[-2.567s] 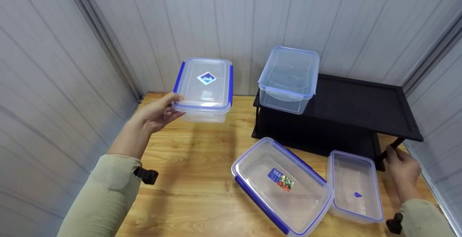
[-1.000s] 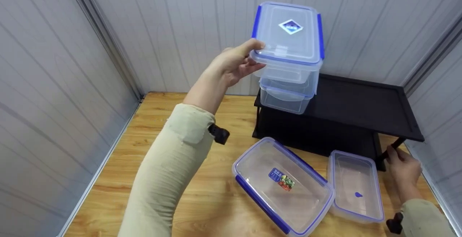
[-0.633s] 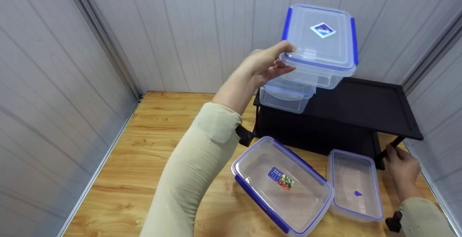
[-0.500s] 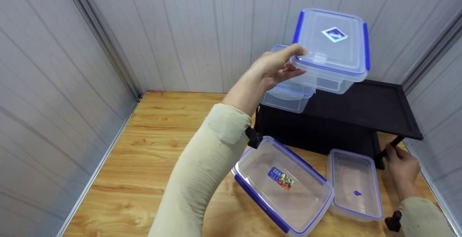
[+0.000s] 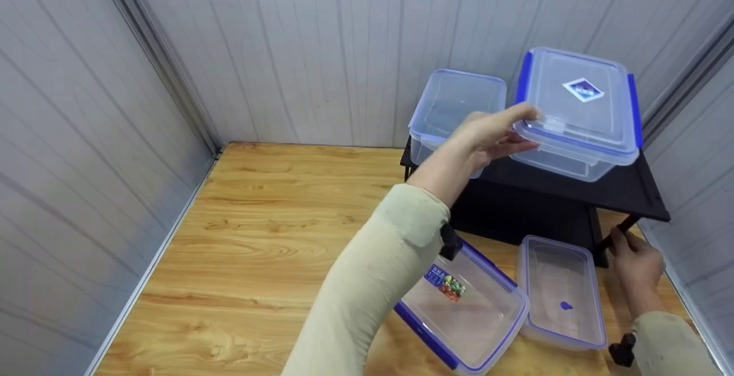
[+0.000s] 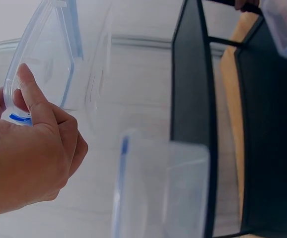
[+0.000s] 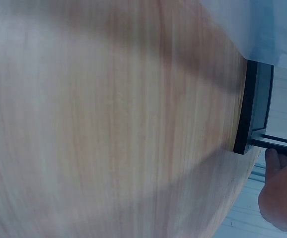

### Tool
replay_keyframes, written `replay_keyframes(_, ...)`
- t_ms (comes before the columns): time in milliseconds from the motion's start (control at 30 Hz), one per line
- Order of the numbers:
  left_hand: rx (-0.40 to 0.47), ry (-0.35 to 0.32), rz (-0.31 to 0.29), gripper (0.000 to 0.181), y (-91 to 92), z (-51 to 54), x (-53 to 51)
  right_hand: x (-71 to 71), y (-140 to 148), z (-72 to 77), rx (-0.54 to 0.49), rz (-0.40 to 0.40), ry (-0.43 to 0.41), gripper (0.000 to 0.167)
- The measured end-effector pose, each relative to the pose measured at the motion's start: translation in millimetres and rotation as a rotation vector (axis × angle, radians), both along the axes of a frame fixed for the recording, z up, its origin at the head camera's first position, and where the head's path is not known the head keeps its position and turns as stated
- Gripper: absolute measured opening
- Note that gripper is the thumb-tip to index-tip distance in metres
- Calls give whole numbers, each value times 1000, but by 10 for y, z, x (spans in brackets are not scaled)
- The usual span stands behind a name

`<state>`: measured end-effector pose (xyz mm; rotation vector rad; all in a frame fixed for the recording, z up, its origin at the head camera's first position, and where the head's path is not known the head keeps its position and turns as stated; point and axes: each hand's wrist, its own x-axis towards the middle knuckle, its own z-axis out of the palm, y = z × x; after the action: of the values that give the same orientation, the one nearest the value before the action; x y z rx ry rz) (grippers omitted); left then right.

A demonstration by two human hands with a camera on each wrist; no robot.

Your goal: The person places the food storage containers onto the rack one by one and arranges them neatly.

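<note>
Two hands are occupied; the left hand (image 5: 496, 132) pinches the near left corner of the lidded box (image 5: 579, 118), thumb on the lid and fingers beneath the rim; the right hand (image 5: 637, 264) grips the front right post (image 5: 627, 223) of the black rack (image 5: 628, 194). Compared with half a second ago, the lidded box is further right and lower; in the head view it no longer overlaps the clear box (image 5: 459, 101) at the rack's left end, but hangs over the right part; for the work, I judge this means it is nearer to the rack's top, without resting on it yet. About writing: the diamond label (image 5: 584, 89) is blue and white, its characters too blurred to read; the large box (image 5: 484, 330) on the wooden surface (image 5: 258, 238) bears a sticker (image 5: 446, 283) with vegetables and pale characters on blue, equally unreadable; the smaller box (image 5: 565, 278) beside it shows a blue mark (image 5: 566, 305), with no visible letters.
</note>
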<state>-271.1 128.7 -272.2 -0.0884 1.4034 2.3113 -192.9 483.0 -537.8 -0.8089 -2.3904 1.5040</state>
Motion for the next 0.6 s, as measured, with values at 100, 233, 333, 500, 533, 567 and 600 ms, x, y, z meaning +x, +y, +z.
replay_keyframes(100, 2, -10, -8, 10, 105, -76, 32, 12, 6, 0, 5, 3, 0, 70)
replay_keyframes(233, -11, -31, -17, 11, 222, -177, 58, 25, 8, -3, 4, 3, 5, 71)
replay_keyframes(333, -24, -55, -10, 12, 299, -255, 80, 28, 4, -1, 1, 4, 14, 71)
replay_keyframes(500, -33, -79, 8, 12, 405, -387, 130, 32, -10, 6, -8, 1, 18, 71)
replay_keyframes(533, -36, -83, 12, 12, 423, -413, 142, 34, -13, 7, -1, -1, 16, 71)
replay_keyframes(567, -35, -84, 16, 12, 441, -438, 152, 41, -10, 10, 4, 0, 14, 72)
replay_keyframes(600, -35, -86, 18, 13, 456, -463, 163, 46, -13, 11, 8, -1, 10, 72)
